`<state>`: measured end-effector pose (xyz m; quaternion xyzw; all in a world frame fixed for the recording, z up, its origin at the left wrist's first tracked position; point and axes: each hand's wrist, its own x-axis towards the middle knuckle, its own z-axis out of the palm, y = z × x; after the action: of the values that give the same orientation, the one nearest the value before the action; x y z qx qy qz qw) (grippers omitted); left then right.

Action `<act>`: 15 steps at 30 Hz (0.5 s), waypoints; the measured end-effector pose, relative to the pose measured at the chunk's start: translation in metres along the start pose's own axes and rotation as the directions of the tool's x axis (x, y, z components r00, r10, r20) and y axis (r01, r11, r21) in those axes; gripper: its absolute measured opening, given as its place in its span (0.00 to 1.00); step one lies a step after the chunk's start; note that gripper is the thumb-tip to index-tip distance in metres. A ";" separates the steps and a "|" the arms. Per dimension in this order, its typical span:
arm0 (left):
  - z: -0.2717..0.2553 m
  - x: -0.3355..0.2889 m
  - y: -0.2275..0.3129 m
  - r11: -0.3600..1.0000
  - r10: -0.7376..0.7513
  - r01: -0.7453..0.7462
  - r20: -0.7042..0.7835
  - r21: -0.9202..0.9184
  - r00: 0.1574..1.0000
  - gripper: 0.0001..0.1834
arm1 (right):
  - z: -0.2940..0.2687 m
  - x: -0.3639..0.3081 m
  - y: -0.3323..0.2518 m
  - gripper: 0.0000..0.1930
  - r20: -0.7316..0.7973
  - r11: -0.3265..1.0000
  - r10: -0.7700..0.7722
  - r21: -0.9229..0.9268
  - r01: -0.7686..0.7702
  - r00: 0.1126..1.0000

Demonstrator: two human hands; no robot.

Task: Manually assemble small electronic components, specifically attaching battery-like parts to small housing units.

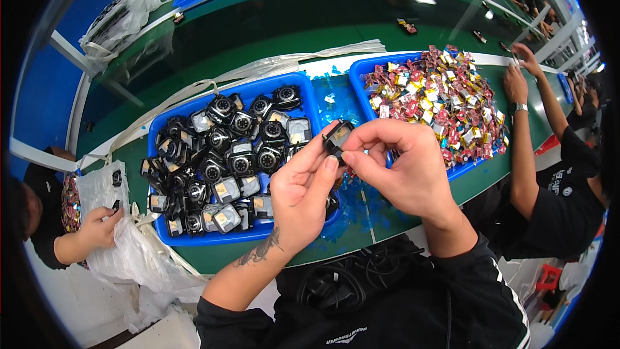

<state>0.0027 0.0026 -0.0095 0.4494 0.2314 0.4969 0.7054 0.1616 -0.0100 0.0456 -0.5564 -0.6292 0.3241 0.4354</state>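
Working on a black case (337,136) seems the step: the left hand (300,200) pinches it, and the right hand's (413,161) thumb and forefinger pinch its three-o'clock edge. Next likely calls for steady fingertip pressure. Cases (242,165) fill a blue tub (213,240) at nine o'clock.

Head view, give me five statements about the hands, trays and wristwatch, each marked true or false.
1. The left hand and right hand both touch a small black piece. True.
2. The right tray holds small red, white and yellow parts. True.
3. The left tray is white. False: it is blue.
4. Black cases lie in the left tray. True.
5. The silver wristwatch is beside the left tray. False: it is on another person's arm.
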 end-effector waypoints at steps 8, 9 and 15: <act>0.001 0.003 0.000 1.000 0.018 -0.018 0.002 -0.007 1.000 0.24 | -0.002 0.004 -0.005 0.02 0.031 0.997 0.070 0.008 -0.071 0.997; 0.001 0.003 -0.001 1.000 0.028 -0.028 0.001 -0.004 1.000 0.24 | -0.002 0.004 -0.005 0.02 0.030 0.997 0.070 0.009 -0.070 0.997; 0.002 0.002 -0.001 1.000 -0.008 0.008 -0.016 0.015 1.000 0.24 | 0.001 0.004 -0.001 0.03 0.026 0.995 0.087 0.044 -0.088 0.996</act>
<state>0.0054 0.0031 -0.0094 0.4497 0.2426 0.4960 0.7020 0.1603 -0.0062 0.0469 -0.5697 -0.6020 0.3636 0.4253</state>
